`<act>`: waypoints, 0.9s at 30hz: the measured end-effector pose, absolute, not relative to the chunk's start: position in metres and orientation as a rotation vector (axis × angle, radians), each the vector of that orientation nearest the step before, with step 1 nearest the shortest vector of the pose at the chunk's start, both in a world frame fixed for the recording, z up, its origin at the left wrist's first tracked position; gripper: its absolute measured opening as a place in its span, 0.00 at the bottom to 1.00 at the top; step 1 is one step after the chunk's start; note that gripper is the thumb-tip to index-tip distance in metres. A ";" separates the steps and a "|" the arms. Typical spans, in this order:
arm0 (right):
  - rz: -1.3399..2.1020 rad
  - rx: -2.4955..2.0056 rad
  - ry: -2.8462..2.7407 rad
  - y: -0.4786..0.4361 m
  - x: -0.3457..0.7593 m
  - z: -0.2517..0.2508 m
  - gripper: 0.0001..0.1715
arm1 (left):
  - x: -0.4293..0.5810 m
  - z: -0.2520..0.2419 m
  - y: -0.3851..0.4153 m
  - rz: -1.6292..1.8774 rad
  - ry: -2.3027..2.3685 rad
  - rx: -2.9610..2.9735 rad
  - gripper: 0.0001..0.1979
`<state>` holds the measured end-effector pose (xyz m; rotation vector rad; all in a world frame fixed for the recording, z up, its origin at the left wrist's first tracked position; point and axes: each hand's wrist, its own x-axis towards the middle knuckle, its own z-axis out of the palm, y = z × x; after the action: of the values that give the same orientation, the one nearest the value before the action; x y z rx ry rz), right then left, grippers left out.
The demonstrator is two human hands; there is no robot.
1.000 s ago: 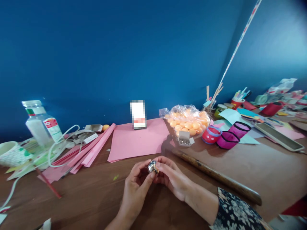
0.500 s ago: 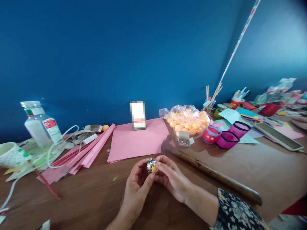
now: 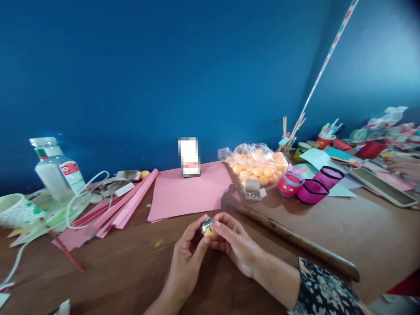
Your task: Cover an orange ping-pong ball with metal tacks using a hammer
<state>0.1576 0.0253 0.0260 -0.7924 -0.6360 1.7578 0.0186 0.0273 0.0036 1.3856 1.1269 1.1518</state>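
Observation:
A small round ball (image 3: pixel 208 228), shiny silver on its upper part and yellow-orange below, is held just above the brown table. My left hand (image 3: pixel 192 249) pinches it from the left, thumb at its lower edge and fingers behind. From the right, my right hand (image 3: pixel 234 240) grips the same ball, its thumb lying on the front and its other fingers curled around the back. The far side of the ball is hidden by the fingers. Beyond the hands lie pink paper sheets (image 3: pixel 190 194).
A wooden stick (image 3: pixel 295 238) lies right of my hands. Behind it are a small box of metal bits (image 3: pixel 252 190), a bag of orange balls (image 3: pixel 259 164) and purple fabric rings (image 3: pixel 313 191). At left are pink paper strips (image 3: pixel 131 203), a white cable (image 3: pixel 68 214) and a bottle (image 3: pixel 50 170).
The view has shifted very slightly. Both hands keep hold of the ball in nearly the same place, and the ball appears turned a little, with more yellow showing.

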 end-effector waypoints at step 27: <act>1.763 -0.745 -0.670 0.027 0.157 0.023 0.11 | 0.022 0.005 0.028 1.156 1.037 1.218 0.21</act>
<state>0.1565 0.0269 0.0233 -0.7455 -0.6701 1.7632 0.0217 0.0278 0.0053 1.2178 1.0371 1.1565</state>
